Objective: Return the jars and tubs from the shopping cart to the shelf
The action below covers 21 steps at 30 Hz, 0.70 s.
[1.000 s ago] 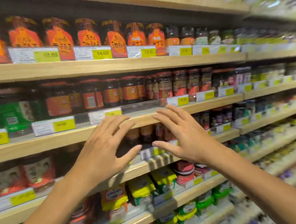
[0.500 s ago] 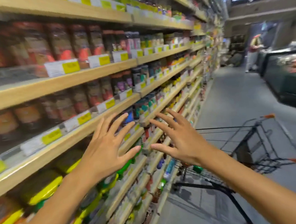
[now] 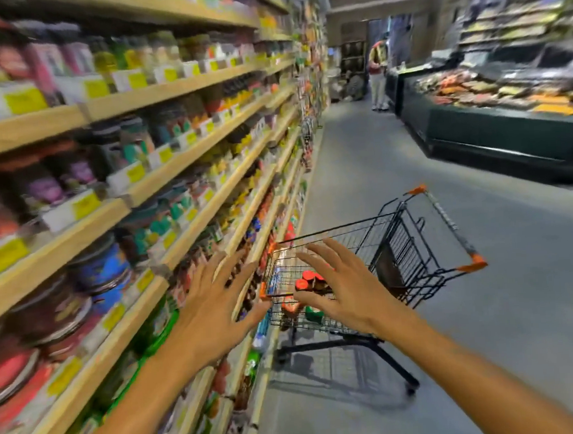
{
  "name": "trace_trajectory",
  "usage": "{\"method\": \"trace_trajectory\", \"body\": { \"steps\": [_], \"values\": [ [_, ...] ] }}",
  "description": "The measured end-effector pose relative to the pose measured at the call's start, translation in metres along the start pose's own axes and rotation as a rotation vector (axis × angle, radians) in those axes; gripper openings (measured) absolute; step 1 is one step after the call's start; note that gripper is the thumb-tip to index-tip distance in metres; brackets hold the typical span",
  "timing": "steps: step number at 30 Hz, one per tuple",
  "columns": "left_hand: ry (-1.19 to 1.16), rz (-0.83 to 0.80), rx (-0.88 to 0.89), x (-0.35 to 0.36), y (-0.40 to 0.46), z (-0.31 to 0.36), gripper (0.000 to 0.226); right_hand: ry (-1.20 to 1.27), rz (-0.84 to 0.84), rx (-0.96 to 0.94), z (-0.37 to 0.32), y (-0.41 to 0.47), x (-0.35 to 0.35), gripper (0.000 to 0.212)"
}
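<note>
A black wire shopping cart (image 3: 411,242) with orange corners stands in the aisle, right beside the shelves. Red-lidded jars (image 3: 307,281) and other tubs lie in its basket, partly hidden by my right hand. My left hand (image 3: 213,308) is held out with fingers spread, in front of the lower shelf edges and just left of the cart's near corner. My right hand (image 3: 343,290) hovers with fingers spread in front of the cart basket. Neither hand holds anything. The wooden shelves (image 3: 174,166) on the left are packed with jars and tubs, blurred.
The grey aisle floor (image 3: 486,322) stretches ahead and to the right. A dark chilled display counter (image 3: 507,126) runs along the far right. A person (image 3: 378,73) stands at the aisle's far end.
My view has swung right from facing the shelves to looking down the aisle. The cart has come into view, and both spread hands now sit in front of it.
</note>
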<state>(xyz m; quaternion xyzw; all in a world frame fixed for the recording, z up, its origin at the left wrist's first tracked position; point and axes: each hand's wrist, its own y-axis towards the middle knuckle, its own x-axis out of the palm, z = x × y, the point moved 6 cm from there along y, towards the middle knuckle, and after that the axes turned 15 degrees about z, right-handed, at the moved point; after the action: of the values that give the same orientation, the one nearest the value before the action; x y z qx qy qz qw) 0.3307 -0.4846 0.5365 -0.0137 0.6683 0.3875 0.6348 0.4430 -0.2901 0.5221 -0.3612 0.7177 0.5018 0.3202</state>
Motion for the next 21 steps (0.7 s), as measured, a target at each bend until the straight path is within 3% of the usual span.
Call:
{"method": "trace_trajectory", "body": {
  "steps": [9,21],
  "values": [
    [-0.152,-0.173,-0.013,0.137,0.052,0.024,0.08,0.004,-0.062,0.163,0.138,-0.007,0.041,0.082],
    [-0.283,-0.327,0.029,0.272,0.124,0.017,0.079,0.03,-0.118,0.412,0.228,0.006,0.101,0.081]
  ]
}}
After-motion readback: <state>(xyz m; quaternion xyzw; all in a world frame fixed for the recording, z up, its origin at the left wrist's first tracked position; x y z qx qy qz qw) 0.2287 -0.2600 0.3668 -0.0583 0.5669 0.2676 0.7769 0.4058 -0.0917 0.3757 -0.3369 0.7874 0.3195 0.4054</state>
